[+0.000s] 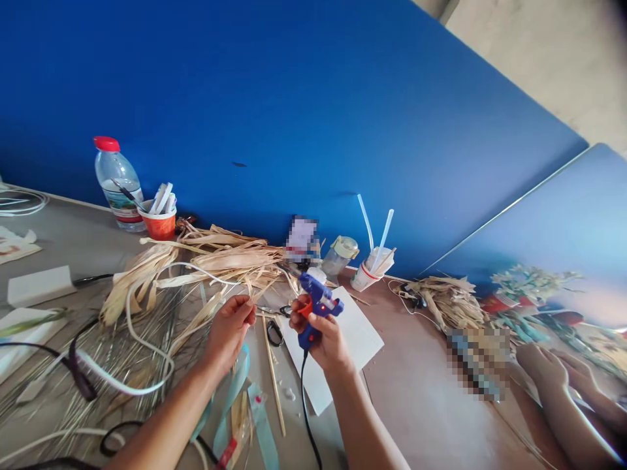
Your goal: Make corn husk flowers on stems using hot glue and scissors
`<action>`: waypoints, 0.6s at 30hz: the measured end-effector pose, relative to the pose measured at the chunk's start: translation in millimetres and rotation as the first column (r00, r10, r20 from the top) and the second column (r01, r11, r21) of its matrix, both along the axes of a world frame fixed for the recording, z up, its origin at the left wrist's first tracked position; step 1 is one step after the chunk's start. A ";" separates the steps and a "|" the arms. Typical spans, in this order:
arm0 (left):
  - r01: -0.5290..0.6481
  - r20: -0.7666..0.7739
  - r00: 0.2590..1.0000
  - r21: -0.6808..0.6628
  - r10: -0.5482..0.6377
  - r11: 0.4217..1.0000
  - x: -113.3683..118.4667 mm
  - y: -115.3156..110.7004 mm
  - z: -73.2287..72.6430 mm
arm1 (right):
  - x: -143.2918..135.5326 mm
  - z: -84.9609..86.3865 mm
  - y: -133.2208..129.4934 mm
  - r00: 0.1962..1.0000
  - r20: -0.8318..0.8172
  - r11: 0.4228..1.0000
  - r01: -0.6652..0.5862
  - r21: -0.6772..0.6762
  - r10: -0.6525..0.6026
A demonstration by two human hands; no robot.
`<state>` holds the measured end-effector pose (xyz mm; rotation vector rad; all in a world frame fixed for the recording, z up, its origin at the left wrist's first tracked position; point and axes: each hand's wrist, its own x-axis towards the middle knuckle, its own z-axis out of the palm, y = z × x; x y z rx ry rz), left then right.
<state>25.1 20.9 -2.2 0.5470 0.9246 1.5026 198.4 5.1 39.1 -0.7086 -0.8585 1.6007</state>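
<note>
Both hands are up over the surface [416,365] in front of me. My right hand [326,343] is wrapped around the grip of a blue glue gun [316,303], fingers closed, the nozzle pointing up and left, and its black cord [304,405] hangs down from the handle toward me. My left hand [230,326] is closed in a pinch on a thin dried straw strip [255,295], thumb and fingertips together, just beside the gun's nozzle; I cannot tell whether the nozzle touches the strip.

Under my right hand lies a white sheet of paper [360,336]. Between my hands, on the surface, are small black-handled scissors [275,329] and a thin wooden stick [273,378]. A heap of dried straw leaves [215,261] spreads behind and left of my left hand, with a white cable [137,352] looping through it. Pale blue ribbon [235,385] lies below my left wrist.

Against the blue wall [294,98] stand a water bottle [117,186] with a red cap, an orange paper cup [159,225] just beside it, a small jar [340,256], and a white cup [372,267] holding clear glue sticks. A white foam block [39,284] rests at far left. Another person's hand [543,365] lies on the surface at right, near a second straw bundle [450,303].
</note>
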 end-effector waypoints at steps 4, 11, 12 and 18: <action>-0.052 -0.022 0.998 -0.018 0.051 0.998 -0.3 0.6 3.7 | -9.6 -7.4 -9.4 0.923 0.377 0.987 0.018 0.163 -0.079; -0.080 -0.006 0.997 -0.026 0.080 0.996 -3.6 1.5 7.9 | -13.9 -13.0 -18.7 0.653 0.729 0.923 -0.118 0.367 -0.206; -0.085 -0.003 0.996 -0.024 0.085 0.996 -4.0 1.7 7.7 | -14.1 -13.4 -19.5 0.617 0.752 0.915 -0.125 0.384 -0.232; -0.097 0.019 0.995 -0.024 0.097 0.995 -5.4 2.6 7.7 | -18.2 -8.0 -23.1 0.480 0.827 0.889 -0.181 0.421 -0.293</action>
